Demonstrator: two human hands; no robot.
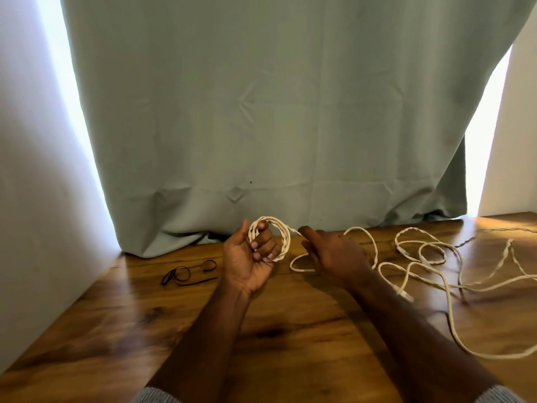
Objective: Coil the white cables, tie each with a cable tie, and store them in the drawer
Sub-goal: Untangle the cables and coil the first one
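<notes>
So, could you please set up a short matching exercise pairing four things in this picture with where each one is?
Things:
1. coil
2. cable ties
3. loose cables
4. curtain

Places:
A. hanging behind the table
B. spread over the table's right side
C. held in the left hand
D. lying on the table left of the hands

Pairs: 1-C, 2-D, 3-B, 4-A

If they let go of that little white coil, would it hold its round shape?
Probably not. The coil is untied, held only by the left hand fingers. The loose cable sprawls limply over the table, so it looks floppy and light; loops would likely spring apart.
</notes>
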